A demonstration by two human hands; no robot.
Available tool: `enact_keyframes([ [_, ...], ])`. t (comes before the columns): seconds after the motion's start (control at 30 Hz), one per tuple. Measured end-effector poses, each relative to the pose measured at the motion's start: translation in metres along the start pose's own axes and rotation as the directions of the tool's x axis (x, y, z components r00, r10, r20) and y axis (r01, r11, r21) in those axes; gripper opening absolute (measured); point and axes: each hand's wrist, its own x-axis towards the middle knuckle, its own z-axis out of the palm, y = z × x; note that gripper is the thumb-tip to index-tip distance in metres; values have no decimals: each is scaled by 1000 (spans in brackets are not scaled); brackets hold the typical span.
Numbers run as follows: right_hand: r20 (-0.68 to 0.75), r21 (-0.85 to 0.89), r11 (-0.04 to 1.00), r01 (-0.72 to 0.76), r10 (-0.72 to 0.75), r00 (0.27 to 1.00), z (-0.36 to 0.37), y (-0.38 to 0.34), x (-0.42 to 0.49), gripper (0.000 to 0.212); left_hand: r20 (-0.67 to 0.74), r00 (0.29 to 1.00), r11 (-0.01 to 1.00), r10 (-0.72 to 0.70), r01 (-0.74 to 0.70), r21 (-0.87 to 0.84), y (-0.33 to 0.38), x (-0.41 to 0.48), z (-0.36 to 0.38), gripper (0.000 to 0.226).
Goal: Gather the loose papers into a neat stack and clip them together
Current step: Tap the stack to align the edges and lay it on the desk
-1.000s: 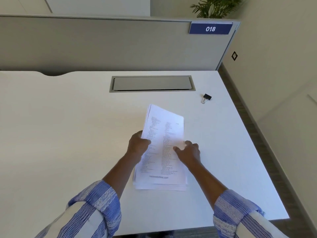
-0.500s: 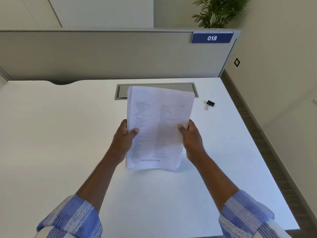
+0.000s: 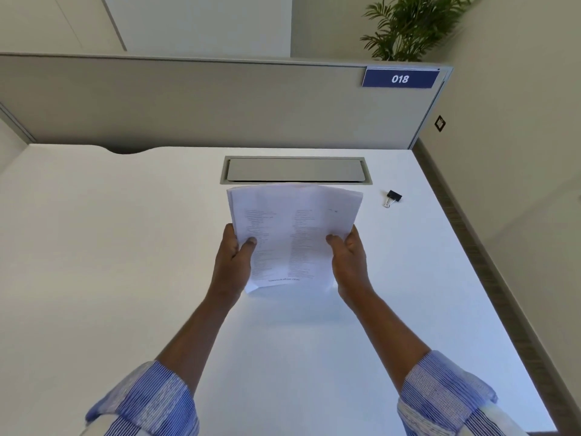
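Both hands are on the stack of papers (image 3: 292, 237), holding it upright over the white desk (image 3: 125, 247), bottom edge down near or on the surface, can't quite tell which. The left hand (image 3: 234, 262) grips the left edge, thumb pressed on the printed front and the other fingers wrapped behind. The right hand (image 3: 349, 262) does the same on the right edge, thumb across the front page. The top of the stack bows a bit and the sheet edges look slightly fanned at the upper left. The black binder clip (image 3: 393, 198) sits by itself on the desk, off to the right of the papers, apart from them, just in front of the grey cable hatch (image 3: 295, 169).
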Motion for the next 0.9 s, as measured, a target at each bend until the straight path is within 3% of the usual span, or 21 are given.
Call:
enact_keyframes([
  [0.17,-36,24,998,53,-52,998,-1,-5,1,35,-10,997,997,75,-75,23,9,-2,7,22],
  [0.67,-68,-17,1000,8,-9,998,-4,10,1,36,-52,998,998,24,-21,54,2,-9,15,13],
  [0.77,-51,-85,996,6,-11,999,-4,14,0,36,-35,999,997,6,-3,79,0,-12,15,14],
  [0.9,13,-371,910,185,-194,981,-16,3,6,19,-33,998,992,57,-53,111,9,-1,3,15],
])
